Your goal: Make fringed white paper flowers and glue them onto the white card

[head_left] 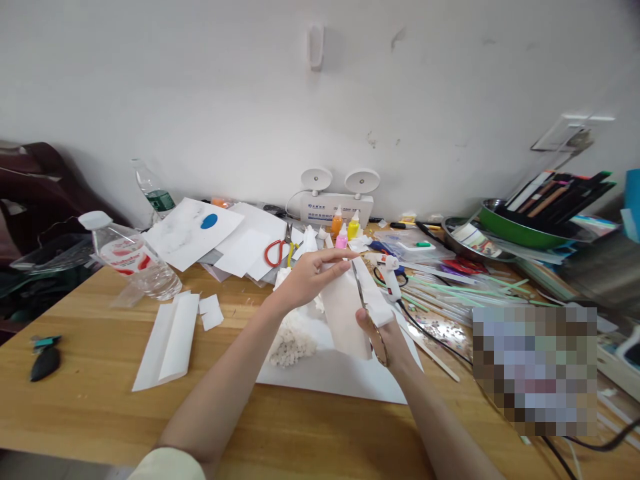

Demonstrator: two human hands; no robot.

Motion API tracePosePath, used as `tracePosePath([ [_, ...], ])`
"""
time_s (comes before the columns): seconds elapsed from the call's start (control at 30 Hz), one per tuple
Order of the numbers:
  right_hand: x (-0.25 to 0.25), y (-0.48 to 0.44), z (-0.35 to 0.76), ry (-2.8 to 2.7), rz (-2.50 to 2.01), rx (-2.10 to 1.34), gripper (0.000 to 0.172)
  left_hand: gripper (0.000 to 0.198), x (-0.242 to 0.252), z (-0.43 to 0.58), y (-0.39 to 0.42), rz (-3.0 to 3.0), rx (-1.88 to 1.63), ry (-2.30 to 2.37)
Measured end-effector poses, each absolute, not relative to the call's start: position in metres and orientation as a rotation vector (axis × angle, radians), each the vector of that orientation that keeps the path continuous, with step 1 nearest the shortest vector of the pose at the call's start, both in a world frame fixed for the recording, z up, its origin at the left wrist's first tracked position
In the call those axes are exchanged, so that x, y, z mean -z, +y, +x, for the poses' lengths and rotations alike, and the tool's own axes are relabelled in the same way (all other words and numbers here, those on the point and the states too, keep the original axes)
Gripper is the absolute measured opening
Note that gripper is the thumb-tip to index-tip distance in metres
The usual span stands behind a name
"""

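Pinched at its far end by the left hand (323, 272), white paper (343, 317) is held over the base sheet (325, 385); the right hand (395, 343) grips scissors (359, 285).

On my feed, the right thumb and fingers wrap the gold-coloured handle loops, and the blades lie along the paper; I can't tell how far they are parted. I see a crumbly white pile (293, 343) on the base sheet's left part, folded paper (173, 343) and a large bottle (133, 257) well to its left, and a glue gun (385, 267) near its far right side.
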State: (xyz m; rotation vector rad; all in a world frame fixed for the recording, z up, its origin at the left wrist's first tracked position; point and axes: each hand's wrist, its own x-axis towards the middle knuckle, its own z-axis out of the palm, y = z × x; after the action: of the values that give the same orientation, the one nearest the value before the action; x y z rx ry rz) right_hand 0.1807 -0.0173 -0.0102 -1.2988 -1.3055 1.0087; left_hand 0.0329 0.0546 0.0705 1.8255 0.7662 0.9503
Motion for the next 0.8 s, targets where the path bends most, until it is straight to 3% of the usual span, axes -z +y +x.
tracePosePath([
  [0.8, 0.0038, -0.0151, 0.1795, -1.314, -1.452, -1.052, 0.047, 0.029, -0.0748, 0.0284, 0.0555, 1.931, -0.905, 0.753],
])
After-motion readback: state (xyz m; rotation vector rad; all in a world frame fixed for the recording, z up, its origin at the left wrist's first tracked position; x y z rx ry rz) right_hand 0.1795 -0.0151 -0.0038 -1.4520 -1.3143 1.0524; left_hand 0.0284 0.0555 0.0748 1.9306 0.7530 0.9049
